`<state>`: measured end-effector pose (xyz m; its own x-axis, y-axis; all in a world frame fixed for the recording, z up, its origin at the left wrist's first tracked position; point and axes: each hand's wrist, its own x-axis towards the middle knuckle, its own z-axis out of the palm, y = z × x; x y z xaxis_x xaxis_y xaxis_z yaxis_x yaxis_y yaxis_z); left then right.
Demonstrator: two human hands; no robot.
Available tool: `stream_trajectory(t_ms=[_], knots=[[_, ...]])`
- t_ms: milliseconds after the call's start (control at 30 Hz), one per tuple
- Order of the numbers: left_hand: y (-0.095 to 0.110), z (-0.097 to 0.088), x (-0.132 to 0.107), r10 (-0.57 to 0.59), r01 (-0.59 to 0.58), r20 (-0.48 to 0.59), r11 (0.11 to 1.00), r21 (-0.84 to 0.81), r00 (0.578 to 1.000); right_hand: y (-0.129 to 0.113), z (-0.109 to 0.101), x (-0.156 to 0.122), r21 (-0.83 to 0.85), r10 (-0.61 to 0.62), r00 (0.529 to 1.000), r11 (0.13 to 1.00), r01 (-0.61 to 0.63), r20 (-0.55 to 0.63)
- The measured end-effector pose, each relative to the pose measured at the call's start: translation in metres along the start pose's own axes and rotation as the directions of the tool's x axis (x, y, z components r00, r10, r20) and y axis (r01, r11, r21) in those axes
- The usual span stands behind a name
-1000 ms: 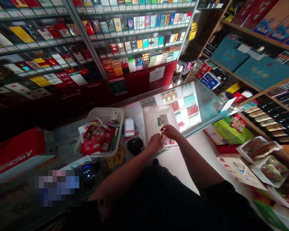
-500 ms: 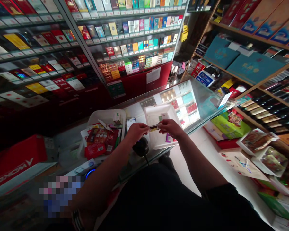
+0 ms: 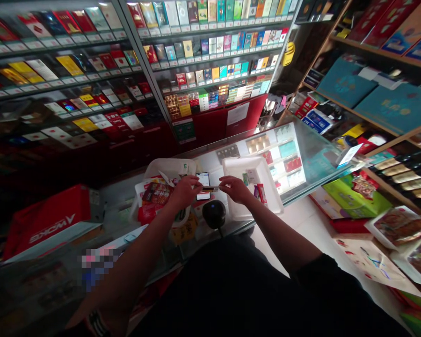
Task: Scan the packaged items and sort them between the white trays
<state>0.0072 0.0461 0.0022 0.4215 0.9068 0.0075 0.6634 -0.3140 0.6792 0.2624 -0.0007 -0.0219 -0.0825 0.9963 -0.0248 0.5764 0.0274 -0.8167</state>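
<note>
My left hand (image 3: 186, 191) and my right hand (image 3: 234, 188) pinch opposite ends of a small, narrow packet (image 3: 211, 189) with a dark and light face; its kind is too small to tell. The packet hangs level in front of a phone (image 3: 203, 179) with a lit screen, above a black barcode scanner (image 3: 214, 214). Beside my left hand stands a white basket (image 3: 150, 164) full of red snack packets (image 3: 156, 194). Partly behind my right hand is a white tray (image 3: 274, 206) with a few small items, among them a red-and-purple wrapped packet (image 3: 260, 193).
The glass counter (image 3: 308, 164) runs off to the right. Behind it, a cabinet holds rows of cigarette packs (image 3: 210, 47). A red box (image 3: 52, 220) sits at the left. Wooden shelves at right carry blue boxes (image 3: 347, 82); a green box (image 3: 352, 199) stands below.
Both hands, still gripping the small packet, have moved left from over the white tray to in front of the phone. The camera view has also shifted.
</note>
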Motion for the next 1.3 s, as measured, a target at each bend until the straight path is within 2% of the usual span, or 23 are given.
stream_trajectory(t_ms=[200,333,633,833,1033,1300], knots=[[-0.021,0.006,-0.009,0.03,-0.027,-0.015,0.983,0.179,0.999,0.002,0.021,0.007,-0.249,-0.081,0.996,0.964,0.091,0.048],[-0.027,0.011,-0.019,0.028,-0.017,-0.043,0.971,0.236,0.999,0.004,0.027,0.008,-0.333,-0.128,0.985,0.929,0.159,0.112],[-0.026,0.014,-0.033,0.009,0.004,-0.056,0.973,0.23,0.998,0.008,0.029,0.007,-0.352,-0.111,0.982,0.922,0.159,0.151],[-0.023,0.017,-0.039,0.008,0.002,-0.042,0.969,0.246,0.999,0.012,0.028,0.005,-0.363,-0.141,0.977,0.912,0.19,0.158],[-0.022,0.023,-0.044,-0.003,0.012,-0.037,0.963,0.268,0.999,0.008,0.029,0.003,-0.365,-0.151,0.976,0.909,0.201,0.16],[-0.028,0.022,-0.042,-0.008,0.023,-0.064,0.969,0.248,0.998,0.002,0.026,0.011,-0.356,-0.181,0.965,0.903,0.239,0.19]])
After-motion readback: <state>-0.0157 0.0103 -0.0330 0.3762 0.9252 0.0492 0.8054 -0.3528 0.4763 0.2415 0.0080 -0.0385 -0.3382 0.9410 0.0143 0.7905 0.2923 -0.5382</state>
